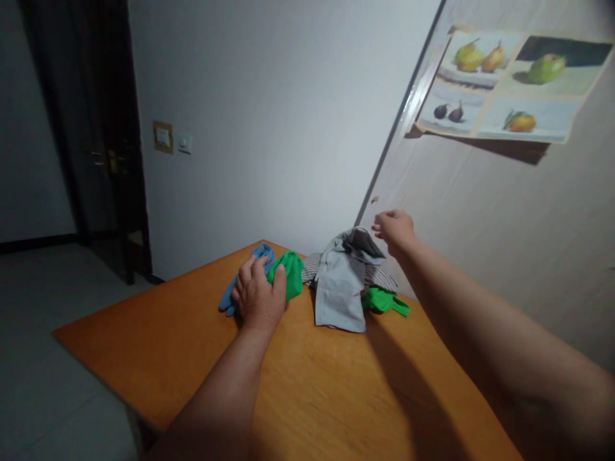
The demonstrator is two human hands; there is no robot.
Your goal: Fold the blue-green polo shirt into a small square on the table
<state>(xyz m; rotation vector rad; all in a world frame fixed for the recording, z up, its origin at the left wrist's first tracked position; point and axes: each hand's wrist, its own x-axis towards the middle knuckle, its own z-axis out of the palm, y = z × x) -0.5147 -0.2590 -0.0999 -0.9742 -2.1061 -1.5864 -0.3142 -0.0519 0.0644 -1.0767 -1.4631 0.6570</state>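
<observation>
My left hand (pixel 259 294) lies over a blue cloth item (pixel 263 251) and a bunched green cloth (pixel 291 275), fingers spread and thumb apart, touching them from above. To the right, my right hand (pixel 396 230) is raised in the air with fingers loosely bent and nothing visible in them. Just left of and below it is a crumpled light grey garment (pixel 340 288), its upper part standing up in folds. Grey-and-white striped cloth (pixel 379 276) shows on both sides beneath the garment. Another green cloth piece with a strap (pixel 382 299) pokes out at its lower right.
Everything lies near the far corner of an orange-brown wooden table (pixel 312 390). A white wall (pixel 269 128) stands behind, and a pale panel with a fruit picture sheet (pixel 519 83) rises at the right. A dark doorway (pixel 110 128) is at the left.
</observation>
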